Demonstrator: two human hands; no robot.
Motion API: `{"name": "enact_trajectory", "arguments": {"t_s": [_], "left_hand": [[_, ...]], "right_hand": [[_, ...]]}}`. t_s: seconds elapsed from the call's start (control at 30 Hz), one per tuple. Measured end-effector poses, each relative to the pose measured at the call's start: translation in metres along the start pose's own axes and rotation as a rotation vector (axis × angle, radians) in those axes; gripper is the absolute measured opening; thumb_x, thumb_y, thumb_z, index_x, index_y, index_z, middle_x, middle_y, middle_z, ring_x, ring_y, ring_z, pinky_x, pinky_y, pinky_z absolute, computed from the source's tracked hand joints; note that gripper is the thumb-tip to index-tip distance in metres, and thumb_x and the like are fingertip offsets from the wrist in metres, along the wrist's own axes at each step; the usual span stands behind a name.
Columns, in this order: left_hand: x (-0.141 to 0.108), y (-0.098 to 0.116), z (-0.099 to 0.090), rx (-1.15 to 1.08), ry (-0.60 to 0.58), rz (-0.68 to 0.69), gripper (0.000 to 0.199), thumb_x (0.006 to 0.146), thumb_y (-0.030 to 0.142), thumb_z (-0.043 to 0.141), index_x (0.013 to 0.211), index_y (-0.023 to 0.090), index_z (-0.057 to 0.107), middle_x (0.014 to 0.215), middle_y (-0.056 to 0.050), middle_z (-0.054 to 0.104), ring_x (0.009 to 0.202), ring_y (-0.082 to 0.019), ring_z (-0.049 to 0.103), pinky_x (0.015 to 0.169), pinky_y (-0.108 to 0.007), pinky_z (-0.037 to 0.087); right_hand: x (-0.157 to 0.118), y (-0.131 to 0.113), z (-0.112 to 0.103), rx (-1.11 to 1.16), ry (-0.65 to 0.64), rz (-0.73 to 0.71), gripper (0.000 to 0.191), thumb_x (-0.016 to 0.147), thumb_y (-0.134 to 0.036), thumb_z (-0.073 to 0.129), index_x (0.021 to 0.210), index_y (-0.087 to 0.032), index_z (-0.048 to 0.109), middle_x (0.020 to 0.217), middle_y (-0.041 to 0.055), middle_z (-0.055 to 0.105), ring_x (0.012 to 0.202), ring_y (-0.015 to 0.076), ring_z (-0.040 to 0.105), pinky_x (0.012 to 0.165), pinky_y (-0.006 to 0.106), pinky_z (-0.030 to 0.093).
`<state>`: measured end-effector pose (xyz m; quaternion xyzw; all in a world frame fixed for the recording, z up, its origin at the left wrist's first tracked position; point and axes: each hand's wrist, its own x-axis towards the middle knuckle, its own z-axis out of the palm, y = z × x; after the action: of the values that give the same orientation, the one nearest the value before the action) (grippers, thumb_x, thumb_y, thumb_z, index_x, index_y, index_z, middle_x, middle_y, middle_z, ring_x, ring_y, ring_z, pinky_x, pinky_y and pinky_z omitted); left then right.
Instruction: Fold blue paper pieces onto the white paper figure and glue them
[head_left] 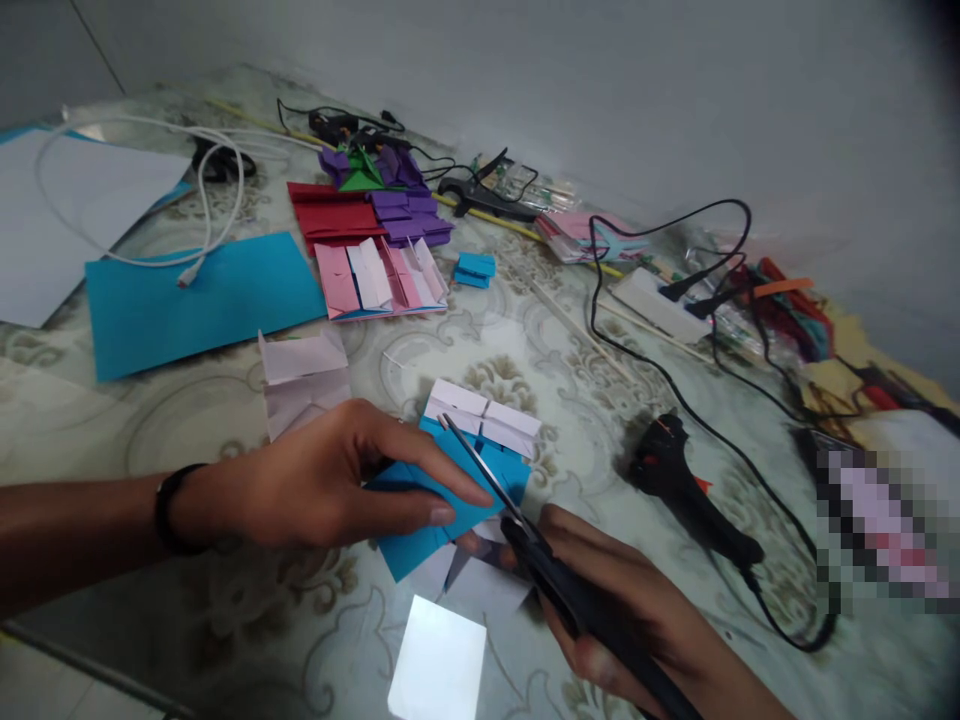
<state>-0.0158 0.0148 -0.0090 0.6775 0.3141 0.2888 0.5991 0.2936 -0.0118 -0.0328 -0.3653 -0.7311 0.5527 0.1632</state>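
A folded blue paper piece is held low over the table, my left hand pinching its edge between thumb and forefinger. My right hand grips black-handled scissors; their blades lie across the blue paper and look nearly together. Whether the blades cut into the paper I cannot tell. Just behind the blue paper is a white folded strip. Under both hands some white folded paper is partly covered. A pale folded paper stands behind my left wrist.
A black glue gun with its cord lies to the right, near a white power strip. Red, purple and pink folded papers sit at the back. A blue sheet and a white cable are on the left.
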Motion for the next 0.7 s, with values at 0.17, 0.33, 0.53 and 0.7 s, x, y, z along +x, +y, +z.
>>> {"name": "enact_trajectory", "arguments": {"t_s": [0.17, 0.33, 0.53, 0.7], "left_hand": [[-0.001, -0.001, 0.000, 0.001, 0.017, 0.006, 0.023, 0.097, 0.016, 0.072, 0.118, 0.017, 0.082, 0.104, -0.004, 0.086, 0.091, -0.016, 0.080, 0.080, -0.021, 0.060], [-0.001, -0.002, 0.000, -0.008, 0.038, 0.016, 0.024, 0.096, 0.018, 0.074, 0.116, 0.022, 0.084, 0.103, -0.006, 0.086, 0.089, -0.020, 0.081, 0.079, -0.026, 0.062], [0.000, -0.007, -0.002, 0.000, 0.057, 0.004, 0.023, 0.095, 0.023, 0.074, 0.116, 0.025, 0.084, 0.099, -0.005, 0.086, 0.087, -0.022, 0.081, 0.074, -0.027, 0.063], [0.005, -0.020, -0.011, 0.046, 0.252, 0.024, 0.024, 0.096, 0.028, 0.073, 0.118, 0.022, 0.082, 0.103, -0.006, 0.085, 0.092, -0.022, 0.080, 0.075, -0.026, 0.062]], "right_hand": [[0.004, -0.009, 0.001, -0.078, 0.034, -0.017, 0.056, 0.096, -0.071, 0.059, 0.131, -0.030, 0.075, 0.081, 0.0030, 0.057, 0.069, 0.0183, 0.058, 0.056, 0.028, 0.041], [0.008, -0.019, 0.000, -0.112, 0.046, -0.029, 0.054, 0.097, -0.072, 0.057, 0.119, -0.027, 0.078, 0.078, 0.0031, 0.058, 0.065, 0.0173, 0.059, 0.054, 0.027, 0.044], [0.008, -0.015, 0.000, -0.053, 0.171, -0.037, 0.048, 0.099, -0.066, 0.057, 0.102, -0.022, 0.076, 0.078, 0.0028, 0.059, 0.050, 0.0120, 0.054, 0.046, 0.026, 0.044], [0.014, 0.001, -0.014, -0.240, 0.535, 0.101, 0.035, 0.096, -0.051, 0.069, 0.112, -0.021, 0.074, 0.079, 0.0012, 0.057, 0.053, 0.0139, 0.058, 0.044, 0.025, 0.047]]}}
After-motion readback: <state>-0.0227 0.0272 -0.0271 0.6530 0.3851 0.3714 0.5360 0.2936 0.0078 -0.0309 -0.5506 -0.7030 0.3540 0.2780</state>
